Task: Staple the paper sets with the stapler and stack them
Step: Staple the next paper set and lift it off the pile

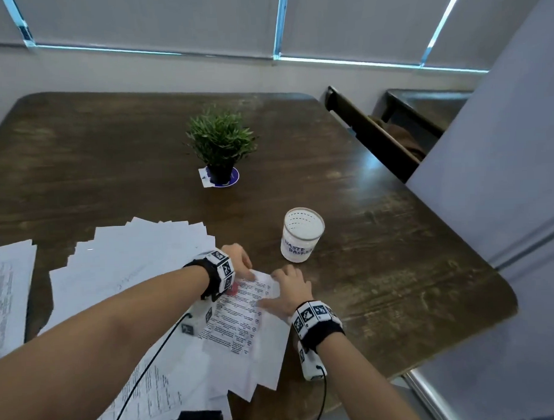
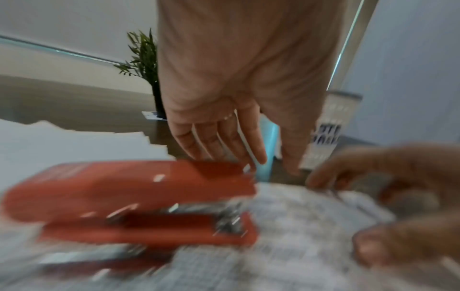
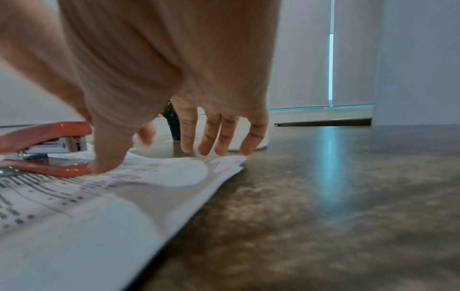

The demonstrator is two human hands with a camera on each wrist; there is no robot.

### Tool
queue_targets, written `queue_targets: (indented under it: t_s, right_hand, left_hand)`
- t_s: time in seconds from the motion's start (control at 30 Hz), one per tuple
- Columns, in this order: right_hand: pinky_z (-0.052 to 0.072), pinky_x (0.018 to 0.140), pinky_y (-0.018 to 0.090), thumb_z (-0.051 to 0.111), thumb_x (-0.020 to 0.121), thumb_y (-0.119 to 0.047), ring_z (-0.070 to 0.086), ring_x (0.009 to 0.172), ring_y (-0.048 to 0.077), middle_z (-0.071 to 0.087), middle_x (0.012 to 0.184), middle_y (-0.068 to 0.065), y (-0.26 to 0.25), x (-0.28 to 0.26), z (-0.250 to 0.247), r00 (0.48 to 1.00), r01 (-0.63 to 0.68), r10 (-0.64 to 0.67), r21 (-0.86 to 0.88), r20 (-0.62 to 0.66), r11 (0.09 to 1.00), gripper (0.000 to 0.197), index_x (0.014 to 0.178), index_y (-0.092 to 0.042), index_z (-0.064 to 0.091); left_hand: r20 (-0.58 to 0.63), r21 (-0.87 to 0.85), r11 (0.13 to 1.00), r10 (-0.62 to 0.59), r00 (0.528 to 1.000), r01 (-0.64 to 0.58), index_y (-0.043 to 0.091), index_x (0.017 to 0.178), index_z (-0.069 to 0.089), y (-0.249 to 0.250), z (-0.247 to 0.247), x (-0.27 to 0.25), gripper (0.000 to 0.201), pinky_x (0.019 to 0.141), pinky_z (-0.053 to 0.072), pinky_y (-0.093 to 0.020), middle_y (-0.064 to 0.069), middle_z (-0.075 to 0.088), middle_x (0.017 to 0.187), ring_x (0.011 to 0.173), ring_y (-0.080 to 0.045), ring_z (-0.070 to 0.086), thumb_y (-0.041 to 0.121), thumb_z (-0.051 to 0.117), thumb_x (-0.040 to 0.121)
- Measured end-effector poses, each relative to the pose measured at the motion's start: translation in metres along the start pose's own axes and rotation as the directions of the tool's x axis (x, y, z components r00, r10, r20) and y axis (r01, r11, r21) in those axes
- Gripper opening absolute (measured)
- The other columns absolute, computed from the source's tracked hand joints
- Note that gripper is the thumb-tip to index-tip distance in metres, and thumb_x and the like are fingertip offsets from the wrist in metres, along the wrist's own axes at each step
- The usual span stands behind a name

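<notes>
Two hands work over a dark, worn wooden surface (image 1: 378, 181) below grey roller blinds (image 1: 156, 22). The left hand (image 1: 238, 258) hangs released, fingers straight, above the red stapler (image 2: 129, 200), which sits on the printed paper set (image 1: 238, 315). The right hand (image 1: 289, 291) presses that set flat with straight fingers. Loose white sheets (image 1: 139, 255) fan out to the left. A potted plant (image 1: 220, 142) and a white cup (image 1: 301, 234) stand farther back.

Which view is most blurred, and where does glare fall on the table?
Left wrist view: heaviest motion blur, smearing the red stapler and printed paper set. Right wrist view: a pale blue streak of window glare on the table. Head view: fairly sharp, edges bowed by the wide lens.
</notes>
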State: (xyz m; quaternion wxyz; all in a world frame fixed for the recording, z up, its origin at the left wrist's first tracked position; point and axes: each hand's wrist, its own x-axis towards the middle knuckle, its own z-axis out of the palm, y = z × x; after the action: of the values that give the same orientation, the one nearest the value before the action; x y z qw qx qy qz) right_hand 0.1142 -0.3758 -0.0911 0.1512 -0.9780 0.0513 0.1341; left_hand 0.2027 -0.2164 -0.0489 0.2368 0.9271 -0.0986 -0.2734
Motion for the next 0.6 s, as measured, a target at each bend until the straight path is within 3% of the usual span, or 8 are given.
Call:
queue_targets:
  t_s: [0.07, 0.13, 0.2, 0.27, 0.33, 0.37, 0.47, 0.6]
  right_hand:
    - [0.031, 0.107, 0.054, 0.076, 0.064, -0.063, 0.028, 0.133, 0.023, 0.034, 0.140, 0.001, -0.009, 0.007, 0.000, 0.998, -0.011, 0.013, -0.039, 0.054, 0.999, 0.092, 0.139, -0.022, 0.040]
    - [0.032, 0.108, 0.053, 0.082, 0.057, -0.063, 0.027, 0.136, 0.024, 0.031, 0.144, 0.002, -0.013, 0.015, -0.003, 0.994, -0.053, 0.058, -0.054, 0.097, 0.997, 0.104, 0.141, -0.022, 0.036]
    - [0.033, 0.108, 0.053, 0.085, 0.052, -0.062, 0.032, 0.135, 0.023, 0.036, 0.143, 0.000, -0.015, 0.021, -0.005, 0.990, -0.069, 0.075, -0.056, 0.118, 0.996, 0.107, 0.139, -0.023, 0.036]
    - [0.033, 0.108, 0.052, 0.086, 0.052, -0.059, 0.039, 0.130, 0.023, 0.043, 0.137, -0.002, -0.019, 0.024, -0.008, 0.988, -0.066, 0.075, -0.073, 0.133, 0.995, 0.102, 0.135, -0.023, 0.039]
    - [0.033, 0.107, 0.051, 0.086, 0.056, -0.056, 0.042, 0.127, 0.023, 0.049, 0.132, -0.001, -0.025, 0.024, -0.009, 0.986, -0.058, 0.074, -0.104, 0.151, 0.993, 0.091, 0.130, -0.022, 0.044]
    - [0.033, 0.107, 0.051, 0.086, 0.059, -0.054, 0.041, 0.128, 0.024, 0.048, 0.132, 0.001, -0.028, 0.023, -0.009, 0.984, -0.059, 0.079, -0.126, 0.159, 0.990, 0.088, 0.129, -0.021, 0.045]
    - [0.035, 0.107, 0.052, 0.085, 0.063, -0.048, 0.032, 0.132, 0.028, 0.037, 0.138, 0.007, -0.037, 0.021, -0.009, 0.981, -0.069, 0.095, -0.154, 0.168, 0.986, 0.084, 0.130, -0.016, 0.048]
    - [0.047, 0.101, 0.042, 0.091, 0.060, -0.032, 0.046, 0.125, 0.030, 0.034, 0.137, 0.010, -0.042, 0.018, -0.008, 0.965, -0.147, 0.147, -0.018, 0.216, 0.989, 0.088, 0.130, -0.009, 0.044]
  left_hand:
    - [0.119, 0.075, 0.997, 0.003, 0.993, -0.012, 0.021, 0.098, 0.073, -0.021, 0.004, -0.013, 0.045, 0.064, 0.051, -0.017, 0.009, 0.068, 0.082, 0.073, -0.007, 0.063, 0.034, 0.091, 0.059]
    - [0.130, 0.156, 0.986, 0.043, 0.991, -0.063, 0.020, 0.102, 0.073, -0.033, 0.003, -0.022, 0.044, 0.062, 0.047, -0.015, 0.010, 0.066, 0.087, 0.079, -0.009, 0.063, 0.024, 0.090, 0.061]
    - [0.079, 0.186, 0.978, 0.078, 0.994, -0.092, 0.016, 0.098, 0.074, -0.042, -0.001, -0.024, 0.035, 0.069, 0.047, -0.017, 0.006, 0.070, 0.093, 0.090, -0.013, 0.065, 0.014, 0.085, 0.065]
    - [0.006, 0.200, 0.977, 0.072, 0.997, -0.072, 0.016, 0.081, 0.072, -0.051, -0.007, -0.023, 0.017, 0.076, 0.050, -0.022, 0.004, 0.071, 0.091, 0.091, -0.014, 0.065, 0.012, 0.083, 0.068]
    - [-0.071, 0.165, 0.986, 0.043, 0.997, -0.031, 0.023, 0.063, 0.061, -0.062, -0.011, -0.021, 0.024, 0.082, 0.053, -0.027, 0.006, 0.070, 0.089, 0.092, -0.014, 0.065, 0.011, 0.080, 0.070]
    - [-0.104, 0.148, 0.989, 0.016, 0.994, 0.000, 0.024, 0.062, 0.058, -0.066, -0.013, -0.020, 0.027, 0.082, 0.053, -0.027, 0.007, 0.067, 0.087, 0.091, -0.013, 0.064, 0.011, 0.080, 0.071]
    - [-0.154, 0.151, 0.987, -0.024, 0.988, 0.047, 0.021, 0.079, 0.065, -0.074, -0.016, -0.024, 0.017, 0.080, 0.049, -0.025, 0.008, 0.059, 0.084, 0.087, -0.013, 0.056, 0.018, 0.081, 0.073]
    - [-0.186, 0.083, 0.996, -0.028, 0.982, 0.044, 0.023, 0.060, 0.050, -0.082, -0.012, -0.027, 0.033, 0.080, 0.053, -0.029, 0.003, 0.069, 0.090, 0.089, -0.016, 0.063, 0.015, 0.080, 0.071]
